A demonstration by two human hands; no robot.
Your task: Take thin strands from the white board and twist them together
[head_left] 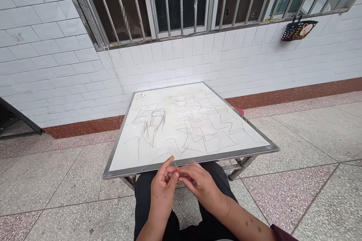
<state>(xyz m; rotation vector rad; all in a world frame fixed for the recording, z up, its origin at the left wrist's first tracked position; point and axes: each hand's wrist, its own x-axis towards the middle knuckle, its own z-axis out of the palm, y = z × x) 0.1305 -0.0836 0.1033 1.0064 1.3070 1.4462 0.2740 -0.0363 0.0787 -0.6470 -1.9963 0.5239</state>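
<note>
My left hand (pixel 164 182) and my right hand (pixel 200 182) meet in front of the table's near edge, above my lap. Fingertips of both are pinched together on a thin pale strand (pixel 175 163), which rises in a curve by the left index finger. A tan wrap (pixel 172 157) covers the tip of that finger. What else is between the fingertips is too small to make out. Beyond the hands, several thin bent strands (pixel 203 120) lie in zigzags across the white tabletop (pixel 158 98). A denser tangle of dark strands (pixel 154 116) lies at the left.
A grey metal rim (pixel 186 161) borders the table. Near its far left corner sits a small red and white item (pixel 143 95). Behind stand a white tiled wall (pixel 181 56) and a barred window (pixel 181 3). From the bars hangs a dark patterned basket (pixel 298 30).
</note>
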